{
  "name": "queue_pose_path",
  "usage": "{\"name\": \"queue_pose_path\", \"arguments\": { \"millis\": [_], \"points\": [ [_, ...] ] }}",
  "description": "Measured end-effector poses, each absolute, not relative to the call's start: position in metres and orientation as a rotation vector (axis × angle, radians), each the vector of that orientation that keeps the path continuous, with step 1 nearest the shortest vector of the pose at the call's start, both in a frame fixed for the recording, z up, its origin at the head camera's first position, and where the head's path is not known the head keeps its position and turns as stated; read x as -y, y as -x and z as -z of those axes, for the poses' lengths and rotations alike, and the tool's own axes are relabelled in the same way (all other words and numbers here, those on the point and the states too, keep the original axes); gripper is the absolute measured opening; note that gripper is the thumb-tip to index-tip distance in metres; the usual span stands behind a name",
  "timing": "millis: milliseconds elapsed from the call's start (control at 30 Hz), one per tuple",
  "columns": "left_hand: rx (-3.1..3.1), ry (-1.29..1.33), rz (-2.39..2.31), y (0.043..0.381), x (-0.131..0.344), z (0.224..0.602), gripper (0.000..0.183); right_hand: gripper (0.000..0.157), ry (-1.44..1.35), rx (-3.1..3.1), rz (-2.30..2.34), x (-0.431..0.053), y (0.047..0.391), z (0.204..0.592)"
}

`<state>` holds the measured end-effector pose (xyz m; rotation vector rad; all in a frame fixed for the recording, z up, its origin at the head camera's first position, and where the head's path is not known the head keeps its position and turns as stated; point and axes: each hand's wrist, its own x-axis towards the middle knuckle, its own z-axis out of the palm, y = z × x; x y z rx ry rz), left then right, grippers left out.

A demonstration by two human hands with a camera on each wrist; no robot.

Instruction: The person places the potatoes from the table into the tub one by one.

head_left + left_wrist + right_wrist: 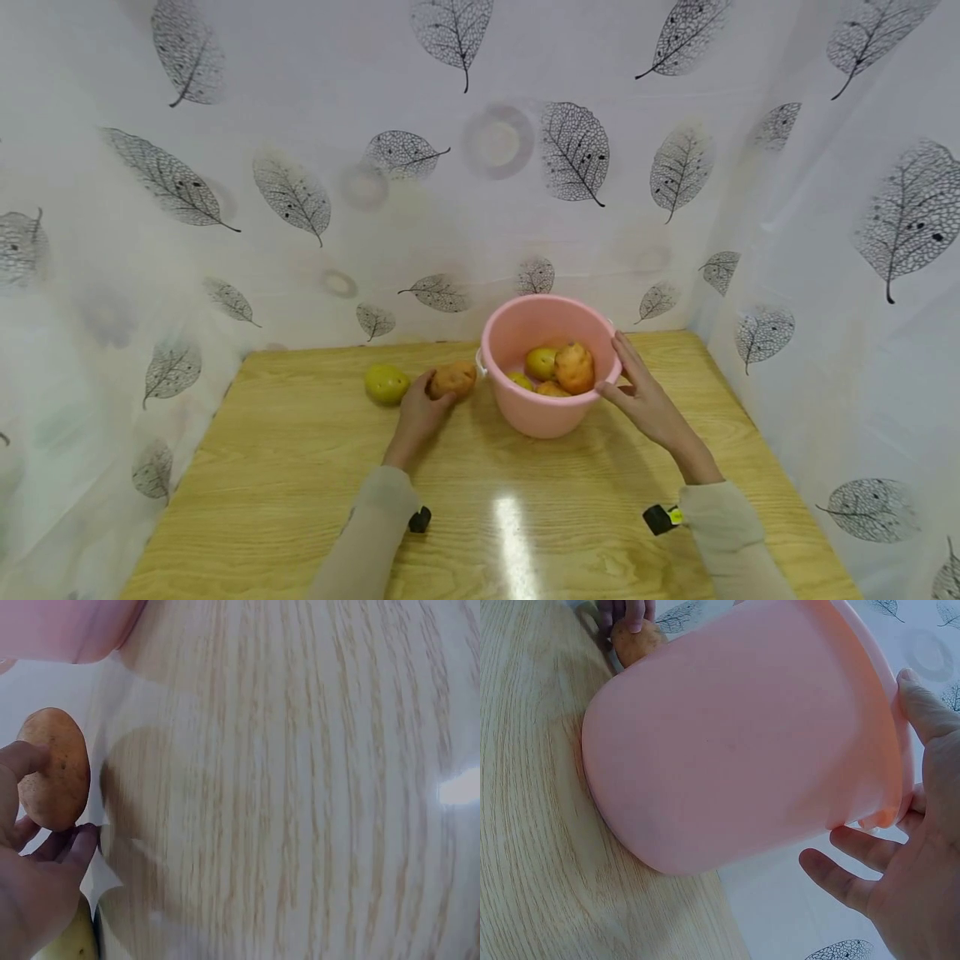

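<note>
My left hand [422, 413] grips a brown potato [454, 380] between thumb and fingers, just left of a pink bucket [543, 417]. In the left wrist view the thumb lies across the potato [58, 769] and the fingertips touch its lower end. Beside that hand sits a yellow-green oval item [386, 384], its kind unclear. My right hand [647, 408] touches the bucket's right rim, thumb at the near side and fingers spread, as the right wrist view also shows. Inside the bucket are a lumpy brown potato [574, 368], a yellow oval item [541, 364] and others partly hidden.
A wood-grain table [285, 492] carries everything. Behind it and at both sides hangs a white curtain [480, 225] with a leaf print. The bucket's white handle joint [481, 363] is close to the potato in my left hand.
</note>
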<state>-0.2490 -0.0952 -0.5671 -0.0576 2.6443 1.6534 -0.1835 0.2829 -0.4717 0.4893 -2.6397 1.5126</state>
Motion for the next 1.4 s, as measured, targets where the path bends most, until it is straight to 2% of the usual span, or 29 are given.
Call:
{"name": "queue_pose_path", "arguments": {
  "millis": [267,533,833,1400],
  "points": [
    [-2.525,0.123,-1.807,0.243,0.103,0.563,0.07,0.08,-0.488,2.658,-1.5,-0.282,0.184,0.472],
    [-2.568,0.063,-1.812,0.243,0.11,0.549,0.068,0.08,-0.485,2.651,-1.507,-0.283,0.185,0.473],
    [-2.684,0.006,-1.786,0.24,0.117,0.518,0.067,0.08,-0.495,2.635,-1.522,-0.283,0.184,0.472],
    [-2.747,0.079,-1.738,0.234,0.135,0.471,0.07,0.08,-0.491,2.637,-1.531,-0.283,0.184,0.472]
  ]
}}
